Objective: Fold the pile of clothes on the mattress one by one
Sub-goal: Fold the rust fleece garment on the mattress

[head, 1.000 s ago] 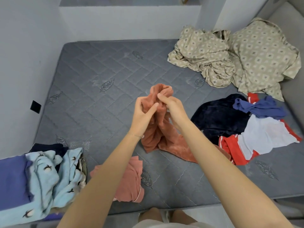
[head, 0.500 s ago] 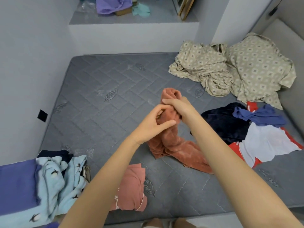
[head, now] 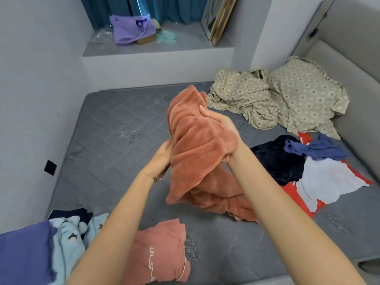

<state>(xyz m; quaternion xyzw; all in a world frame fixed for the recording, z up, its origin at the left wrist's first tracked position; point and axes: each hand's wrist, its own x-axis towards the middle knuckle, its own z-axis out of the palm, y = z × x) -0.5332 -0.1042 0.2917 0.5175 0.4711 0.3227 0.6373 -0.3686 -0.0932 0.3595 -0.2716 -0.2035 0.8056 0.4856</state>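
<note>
Lettering on pink shirt [head: 160, 254] reads approx. "UN SE", rest unclear. Mid-air, right grip [head: 218, 122] clutches rust fleece [head: 197, 145]; left grip [head: 164, 151] half hidden behind it, can't tell.

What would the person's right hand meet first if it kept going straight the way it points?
The right hand grips the fluffy rust-orange fleece garment, so that comes first; beyond it probably bare grey quilted mattress, though depth is unclear.
</note>
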